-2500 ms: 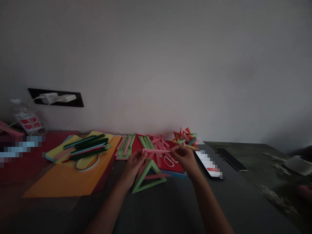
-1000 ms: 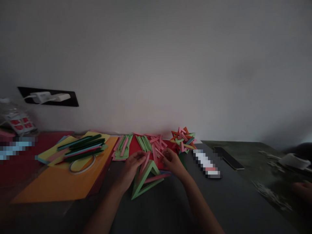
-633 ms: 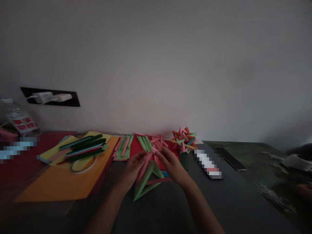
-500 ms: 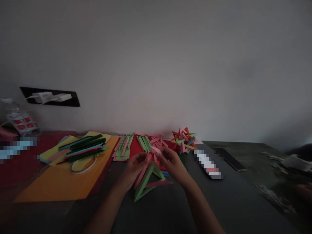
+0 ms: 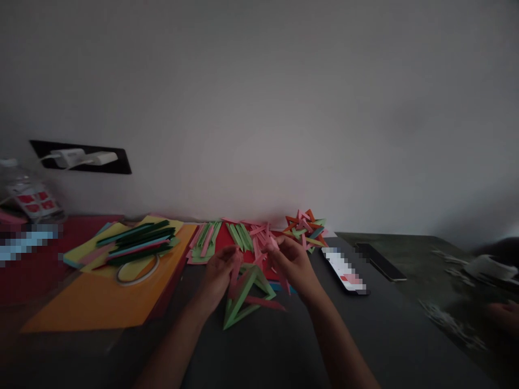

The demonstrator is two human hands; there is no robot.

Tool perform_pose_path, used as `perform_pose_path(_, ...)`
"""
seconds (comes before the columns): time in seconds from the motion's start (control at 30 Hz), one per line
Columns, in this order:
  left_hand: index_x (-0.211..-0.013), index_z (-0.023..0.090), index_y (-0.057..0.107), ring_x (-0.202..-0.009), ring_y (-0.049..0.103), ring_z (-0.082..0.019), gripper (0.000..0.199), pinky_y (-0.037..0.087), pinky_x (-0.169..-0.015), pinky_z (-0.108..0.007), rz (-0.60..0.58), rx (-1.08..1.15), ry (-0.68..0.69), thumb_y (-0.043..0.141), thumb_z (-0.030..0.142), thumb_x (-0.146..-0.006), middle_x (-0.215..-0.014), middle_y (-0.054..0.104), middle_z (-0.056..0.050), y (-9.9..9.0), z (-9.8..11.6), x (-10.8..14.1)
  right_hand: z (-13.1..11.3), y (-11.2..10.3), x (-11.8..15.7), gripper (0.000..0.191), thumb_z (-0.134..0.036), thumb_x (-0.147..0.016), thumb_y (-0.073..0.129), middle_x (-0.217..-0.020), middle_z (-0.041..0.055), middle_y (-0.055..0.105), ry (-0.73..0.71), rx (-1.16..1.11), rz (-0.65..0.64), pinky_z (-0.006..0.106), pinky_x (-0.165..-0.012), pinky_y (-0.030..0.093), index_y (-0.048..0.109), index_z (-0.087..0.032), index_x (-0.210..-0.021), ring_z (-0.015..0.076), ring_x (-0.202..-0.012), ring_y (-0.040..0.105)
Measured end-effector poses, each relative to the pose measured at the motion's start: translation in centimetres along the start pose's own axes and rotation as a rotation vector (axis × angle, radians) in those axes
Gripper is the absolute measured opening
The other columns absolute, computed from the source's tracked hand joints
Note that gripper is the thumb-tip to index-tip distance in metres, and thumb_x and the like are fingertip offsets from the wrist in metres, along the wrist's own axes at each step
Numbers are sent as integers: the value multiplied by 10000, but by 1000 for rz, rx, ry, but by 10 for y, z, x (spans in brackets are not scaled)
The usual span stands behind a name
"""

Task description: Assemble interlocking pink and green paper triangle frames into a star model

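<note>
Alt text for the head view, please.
Two bare hands, left and right, hold pink paper strips by a green-and-pink folded triangle frame; behind are paper strips and a multicoloured paper star, with a phone to the right.

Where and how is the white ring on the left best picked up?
Probably by the near rim of the ring, pinched across the band from the near side: it lies flat with an open middle, so a fingertip could go inside, while the strips crowd its far side.
</note>
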State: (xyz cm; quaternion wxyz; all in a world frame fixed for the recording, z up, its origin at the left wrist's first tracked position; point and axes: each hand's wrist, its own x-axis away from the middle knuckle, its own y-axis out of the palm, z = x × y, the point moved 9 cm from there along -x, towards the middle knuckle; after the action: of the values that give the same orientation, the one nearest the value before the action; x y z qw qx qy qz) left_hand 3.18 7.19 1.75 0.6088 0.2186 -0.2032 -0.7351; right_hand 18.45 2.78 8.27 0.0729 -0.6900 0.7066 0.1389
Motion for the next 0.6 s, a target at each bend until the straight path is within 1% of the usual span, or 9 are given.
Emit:
perform_pose_path(0.1, -800, 197, 669, -696, 579, -98, 339, 437, -690, -194, -10, 66, 18, 827, 283, -512, -751, 651, 21, 0, 1, 0, 0, -3, -1, 285, -424, -713, 671, -587, -39, 530, -4, 18, 15, 225, -497, 416, 516, -185, -724, 91, -485, 512)
perform_pose_path(0.2, -795, 202, 680, -667, 573, -93, 331, 437, -652, -189, 1, 73, 14, 827, 286, -511, -736, 647, 24, 1, 1, 2, -1, 2, 1, 294, -458, -744, 631, -588, -38, 552, -8, 58, -25, 217, -438, 397, 530, -188, -804, 86, -427, 491)
perform_pose_path(0.3, -787, 199, 691, -651, 576, -98, 320, 447, -639, -198, -19, 70, -19, 827, 289, -511, -732, 655, 18, 7, -2, 5, -4, 8, 5, 302, -501, -815, 523, -567, -52, 549, -6, 91, -32, 182, -324, 276, 494, -201, -843, 53, -320, 377)
perform_pose_path(0.37, -783, 208, 696, -656, 587, -107, 306, 460, -647, -211, -38, 87, -66, 823, 290, -517, -722, 660, 19, 10, -6, 7, -7, 8, 7, 306, -514, -851, 454, -579, -53, 546, -10, 110, -3, 174, -301, 200, 474, -209, -858, 40, -306, 311)
perform_pose_path(0.4, -781, 215, 697, -664, 595, -112, 298, 467, -656, -217, -39, 100, -87, 820, 290, -521, -727, 665, 19, 11, -8, 7, -7, 7, 8, 305, -517, -859, 435, -599, -51, 550, -8, 111, 7, 174, -303, 187, 465, -214, -863, 38, -314, 294)
perform_pose_path(0.5, -788, 225, 700, -681, 611, -124, 288, 480, -678, -230, -56, 125, -133, 813, 293, -532, -742, 673, 14, 13, -11, 9, -2, 7, 8, 286, -520, -867, 413, -686, -44, 565, 28, 89, -3, 178, -319, 202, 432, -235, -886, 44, -344, 286)
perform_pose_path(0.6, -825, 223, 698, -693, 614, -113, 283, 476, -695, -214, -101, 147, -162, 798, 279, -566, -738, 671, 18, 18, -13, 10, -3, 9, 8, 249, -487, -867, 438, -719, -41, 536, 9, 80, -50, 189, -401, 327, 434, -239, -892, 64, -425, 381)
